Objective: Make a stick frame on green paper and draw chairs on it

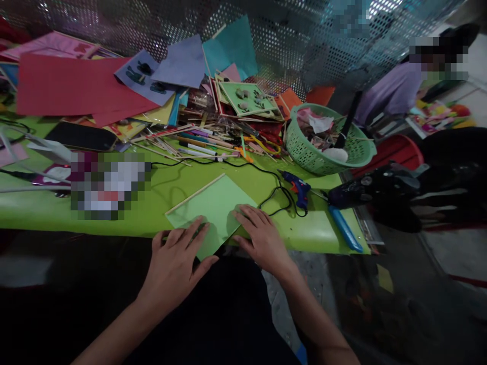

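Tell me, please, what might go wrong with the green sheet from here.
A corner of the green sheet overhangs the near edge of the table, so it might crease if pressed. The black cord loops close to the right hand and could snag, perhaps dragging the glue gun.

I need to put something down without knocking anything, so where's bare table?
The table has one bare patch between the right hand, the glue gun and the long blue object, and another left of the green paper, in front of the black cord. The back is crowded with pens, coloured sheets and a basket.
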A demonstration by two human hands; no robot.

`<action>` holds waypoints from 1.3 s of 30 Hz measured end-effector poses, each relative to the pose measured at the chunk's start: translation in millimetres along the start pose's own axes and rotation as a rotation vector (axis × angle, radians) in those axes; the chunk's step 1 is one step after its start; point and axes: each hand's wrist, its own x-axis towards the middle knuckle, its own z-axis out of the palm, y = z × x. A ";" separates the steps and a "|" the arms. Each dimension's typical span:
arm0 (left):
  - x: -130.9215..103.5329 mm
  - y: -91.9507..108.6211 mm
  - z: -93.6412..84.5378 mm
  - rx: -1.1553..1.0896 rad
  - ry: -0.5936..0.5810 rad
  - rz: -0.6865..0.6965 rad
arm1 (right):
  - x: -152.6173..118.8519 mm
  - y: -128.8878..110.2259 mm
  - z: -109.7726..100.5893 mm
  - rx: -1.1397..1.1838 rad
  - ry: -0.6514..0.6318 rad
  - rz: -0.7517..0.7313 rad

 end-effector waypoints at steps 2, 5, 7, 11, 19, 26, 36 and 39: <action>-1.0 1.5 -1.0 -0.036 -0.003 0.025 | 9.3 2.7 -3.0 -0.028 -0.038 0.007; -0.4 5.4 -1.5 -0.095 0.000 0.051 | 24.7 5.4 -3.4 -0.073 -0.075 0.026; 0.7 8.1 -1.8 -0.131 0.012 0.076 | 33.9 6.5 -1.3 -0.089 -0.079 0.029; 4.7 5.3 -8.6 -0.225 0.029 0.170 | 43.6 9.4 4.6 -0.101 -0.079 0.026; 38.1 -56.0 -24.1 -0.209 0.083 -0.039 | 54.8 23.7 -6.7 -0.109 0.001 0.026; 79.1 -89.3 -4.1 -0.259 0.072 -0.065 | 138.7 34.1 -33.9 -0.143 0.101 -0.005; 136.7 -113.0 5.2 -0.219 0.058 -0.063 | 204.3 36.8 -8.6 -0.407 0.110 0.041; 137.0 -117.2 11.0 -0.249 0.070 -0.051 | 197.1 42.5 -10.6 -0.388 0.168 0.040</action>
